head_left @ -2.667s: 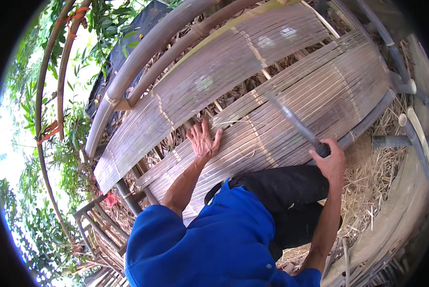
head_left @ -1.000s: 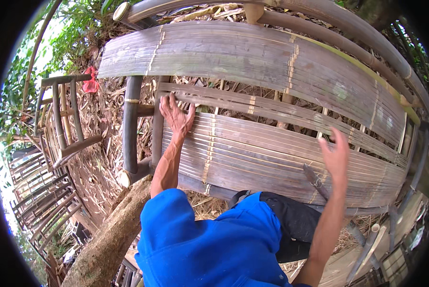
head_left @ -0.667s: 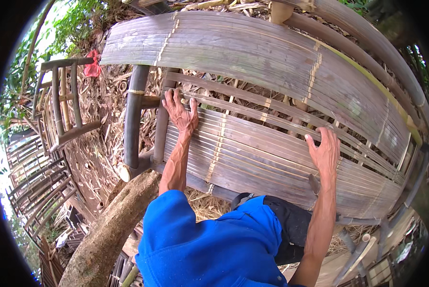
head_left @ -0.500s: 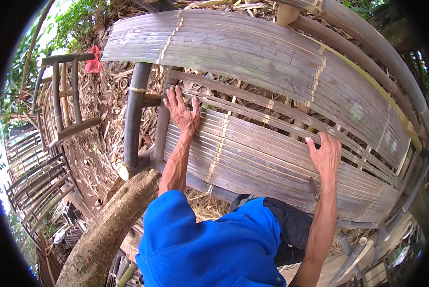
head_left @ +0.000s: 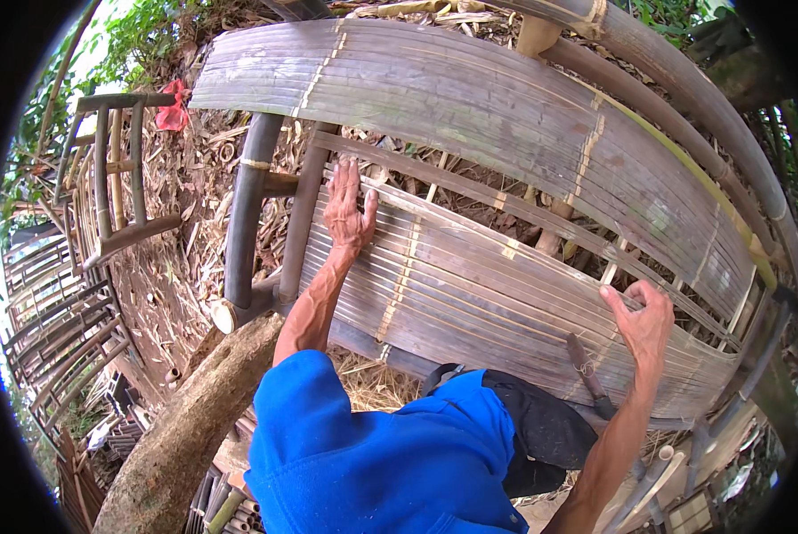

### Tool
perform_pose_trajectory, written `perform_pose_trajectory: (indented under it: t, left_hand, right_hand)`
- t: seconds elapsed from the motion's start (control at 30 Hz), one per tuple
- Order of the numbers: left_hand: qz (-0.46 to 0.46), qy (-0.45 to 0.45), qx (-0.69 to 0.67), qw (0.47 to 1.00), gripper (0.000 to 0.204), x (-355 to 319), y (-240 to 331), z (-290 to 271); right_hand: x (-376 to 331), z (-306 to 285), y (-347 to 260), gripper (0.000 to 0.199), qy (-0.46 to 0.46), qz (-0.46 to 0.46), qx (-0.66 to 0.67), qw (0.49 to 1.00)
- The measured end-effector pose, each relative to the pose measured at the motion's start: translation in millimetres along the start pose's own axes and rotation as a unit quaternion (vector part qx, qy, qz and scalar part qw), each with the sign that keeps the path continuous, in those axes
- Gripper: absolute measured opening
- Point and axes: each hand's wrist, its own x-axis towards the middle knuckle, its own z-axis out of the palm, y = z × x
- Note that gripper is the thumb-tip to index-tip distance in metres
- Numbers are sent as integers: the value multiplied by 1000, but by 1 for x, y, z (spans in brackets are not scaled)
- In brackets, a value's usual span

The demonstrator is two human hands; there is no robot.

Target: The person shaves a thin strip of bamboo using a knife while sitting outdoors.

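A long woven panel of split bamboo slats (head_left: 488, 294) lies in front of me on a dark bamboo frame. My left hand (head_left: 349, 218) rests flat on the panel's left end, fingers stretched, near the dark crosspiece. At the right, my right hand (head_left: 645, 322) has its fingers curled at the edge slat, thumb pressed on it. A pale-edged bamboo slat (head_left: 470, 228) runs between the two hands. Beyond it, one loose bamboo strip (head_left: 479, 196) crosses the gap. A dark wooden handle-like piece (head_left: 586, 365) lies on the panel near my right forearm.
A wider bamboo slat sheet (head_left: 452, 98) spans the far side, with thick bamboo poles (head_left: 684, 98) behind it. A rough log (head_left: 194, 418) slants at the lower left. Bamboo frames (head_left: 118, 178) stand at the left on littered ground, near a red plastic scrap (head_left: 174, 107).
The pale-edged slat now lies closer against the near slats, widening the gap beyond. My right hand has moved right and nearer, its fingers curling. My left hand has shifted slightly, fingers drawn together.
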Motion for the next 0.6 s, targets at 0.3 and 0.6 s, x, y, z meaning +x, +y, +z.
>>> perform_pose_trajectory:
  t: [0.3, 0.6]
  left_hand:
    - [-33, -5, 41, 999, 57, 4, -1, 6]
    - [-54, 19, 69, 996, 90, 4, 0, -1]
  right_hand:
    - [14, 24, 11, 54, -44, 35, 1, 998]
    - [35, 81, 17, 45, 48, -79, 28, 995]
